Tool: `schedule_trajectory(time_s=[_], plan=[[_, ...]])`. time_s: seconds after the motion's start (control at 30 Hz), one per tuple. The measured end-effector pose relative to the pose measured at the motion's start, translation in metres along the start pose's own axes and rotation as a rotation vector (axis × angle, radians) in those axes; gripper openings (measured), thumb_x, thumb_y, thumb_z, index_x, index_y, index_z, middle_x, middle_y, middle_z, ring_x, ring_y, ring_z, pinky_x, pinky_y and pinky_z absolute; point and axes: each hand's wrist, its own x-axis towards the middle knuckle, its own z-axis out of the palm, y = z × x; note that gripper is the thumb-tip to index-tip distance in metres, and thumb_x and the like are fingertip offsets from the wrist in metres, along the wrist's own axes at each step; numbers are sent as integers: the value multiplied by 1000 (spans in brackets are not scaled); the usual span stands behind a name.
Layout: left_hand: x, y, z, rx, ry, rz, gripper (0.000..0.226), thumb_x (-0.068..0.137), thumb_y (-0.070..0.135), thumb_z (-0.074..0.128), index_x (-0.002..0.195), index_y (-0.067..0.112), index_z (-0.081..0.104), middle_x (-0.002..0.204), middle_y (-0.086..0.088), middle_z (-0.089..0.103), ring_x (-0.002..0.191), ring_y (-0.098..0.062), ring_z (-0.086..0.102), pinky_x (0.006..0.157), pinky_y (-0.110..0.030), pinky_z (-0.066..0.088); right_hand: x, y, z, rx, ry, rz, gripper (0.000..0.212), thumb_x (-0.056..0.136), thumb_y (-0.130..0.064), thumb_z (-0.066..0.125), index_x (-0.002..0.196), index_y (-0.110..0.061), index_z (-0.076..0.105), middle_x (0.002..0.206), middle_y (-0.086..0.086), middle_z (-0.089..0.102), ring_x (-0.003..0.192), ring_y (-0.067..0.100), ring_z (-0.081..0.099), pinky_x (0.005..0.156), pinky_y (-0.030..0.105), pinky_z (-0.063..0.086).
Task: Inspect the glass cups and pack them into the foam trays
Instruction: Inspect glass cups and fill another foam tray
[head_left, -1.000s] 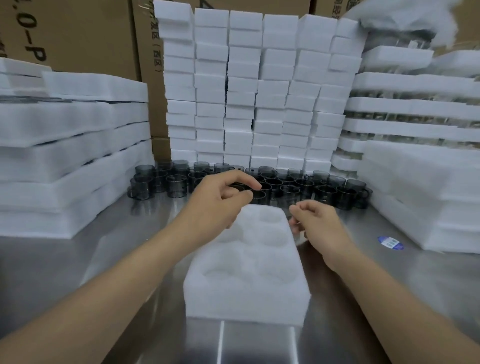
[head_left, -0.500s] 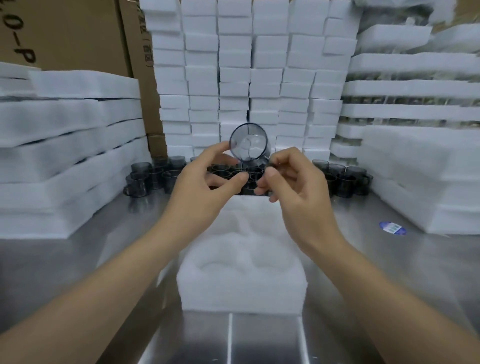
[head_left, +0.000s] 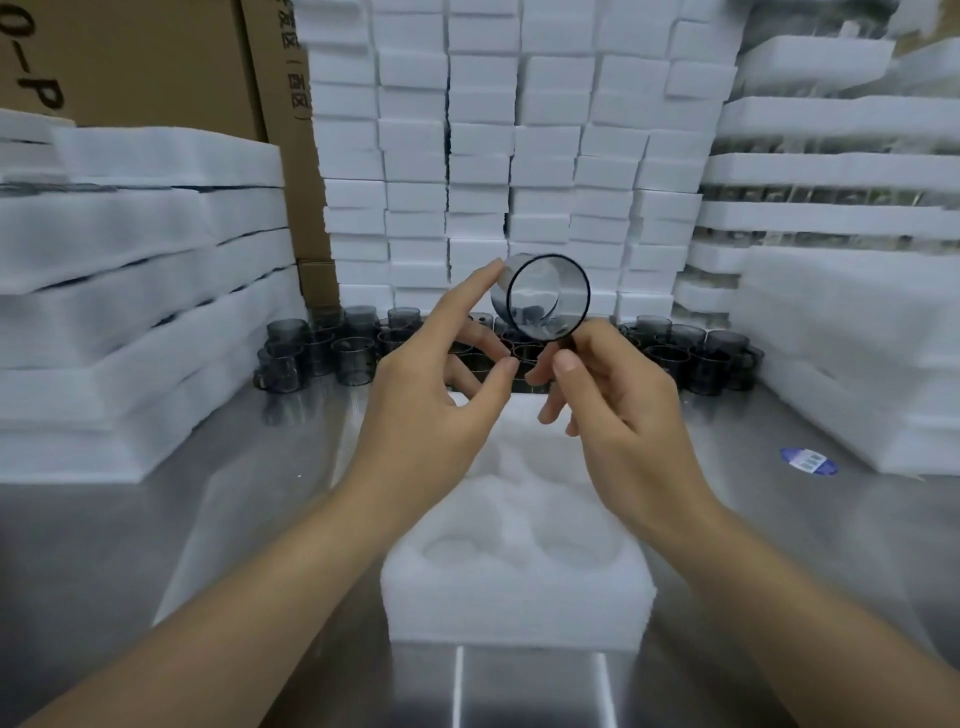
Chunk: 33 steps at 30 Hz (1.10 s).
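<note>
- Right hand (head_left: 610, 410): raised above the table, palm turned left. Thumb and curled fingers pinch the handle at the lower edge of a smoky glass cup (head_left: 545, 299).
- Glass cup: held in the air on its side, open mouth facing the camera, above the far end of the foam tray (head_left: 519, 587) and in front of the cup rows.
- Left hand (head_left: 431, 405): raised beside the cup on its left. Index finger straight, its tip touching the cup's left wall near the rim. Thumb extended toward the right hand; remaining fingers loosely bent. It grips nothing.
- Both forearms enter from the bottom corners and converge over the tray.
- Foam tray: one, white, lying lengthwise on the steel table (head_left: 156, 519) directly below the hands. Two round pockets show at its near end and hold nothing; farther pockets are partly covered by the hands, so the total cannot be counted.
- Clearance: bare table lies on both sides of the tray and in front of its near edge.
- Cup rows (head_left: 332, 348): many dark glass cups stand upright across the back of the table; too crowded to count.
- Foam stacks (head_left: 130, 291): piled left, right and behind the cups, enclosing the work area on three sides.
- Blue sticker (head_left: 809, 460): one, on the table to the right.
- Cardboard boxes (head_left: 156, 62): upper left, behind the foam.
</note>
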Motion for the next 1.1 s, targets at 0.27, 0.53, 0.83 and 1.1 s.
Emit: schedule_trajectory(time_s=[0.27,0.53,0.83,1.1], plan=[[-2,1,2,11,-3,14,78,100,15,69,154,62,38,103,11,69,67,-22,70,63,-40,59,1,-6,-3,-104,51,-77,15,107,-24,52,100,-19,64,89,-8,70,80,20,67,64,31,50],[-3,1,1,31,12,20,74,98,18,71,155,55,42,109,14,65,70,-20,69,67,-18,51,-1,-2,-2,-124,72,-96,13,108,-25,51,102,-20,62,93,-6,72,79,22,67,65,34,50],[-3,8,1,80,-5,62,74,92,19,80,150,52,47,133,26,57,92,-8,77,70,-16,49,7,-13,-1,192,162,216,30,114,-29,46,105,-7,64,78,9,77,61,22,72,52,27,48],[-2,8,1,2,4,57,57,99,37,71,149,57,51,136,26,60,84,-15,80,65,-25,56,14,-18,-3,220,-49,572,32,107,-26,45,86,-12,65,66,5,74,50,13,63,57,30,42]])
